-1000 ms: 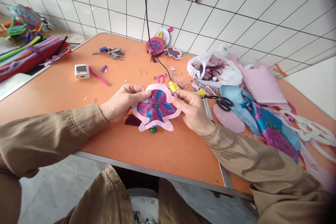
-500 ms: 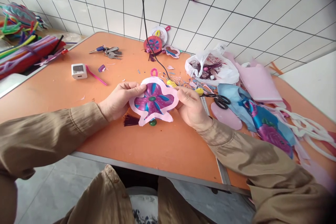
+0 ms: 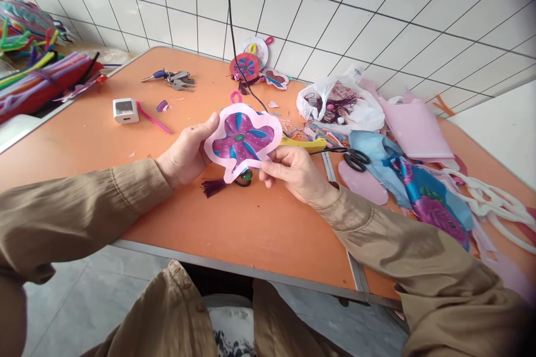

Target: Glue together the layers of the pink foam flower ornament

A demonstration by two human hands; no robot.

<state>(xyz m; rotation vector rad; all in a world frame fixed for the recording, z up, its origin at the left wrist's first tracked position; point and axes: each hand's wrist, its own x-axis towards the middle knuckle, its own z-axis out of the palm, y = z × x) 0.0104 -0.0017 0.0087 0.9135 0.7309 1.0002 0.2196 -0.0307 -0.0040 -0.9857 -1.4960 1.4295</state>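
A flat butterfly-shaped fabric ornament [image 3: 228,142] is held up over the orange table, with a pink border, a shiny purple and blue centre and a small green bead in its middle. My left hand [image 3: 184,150] grips its left edge, thumb along the border. At the lower right edge, my right hand [image 3: 295,173] pinches the border between thumb and fingers. A pink loop [image 3: 236,97] sticks up at the top. Below hang a green bead [image 3: 247,175] and a dark purple tassel [image 3: 213,187]. Behind the ornament lies a yellow tool [image 3: 307,143], partly hidden.
Black-handled scissors [image 3: 355,159], blue fabric [image 3: 372,150] and pink sheets [image 3: 419,131] lie right. A white plastic bag [image 3: 360,114] holds tassels. At the back are finished-looking ornaments [image 3: 247,66]; left are keys [image 3: 180,81], a white charger [image 3: 125,111] and coloured pipe cleaners [image 3: 42,86].
The ornament has risen slightly and tilted. My right hand has slid from its right side down to the lower right edge, uncovering more of the yellow tool. My left thumb has moved outward.
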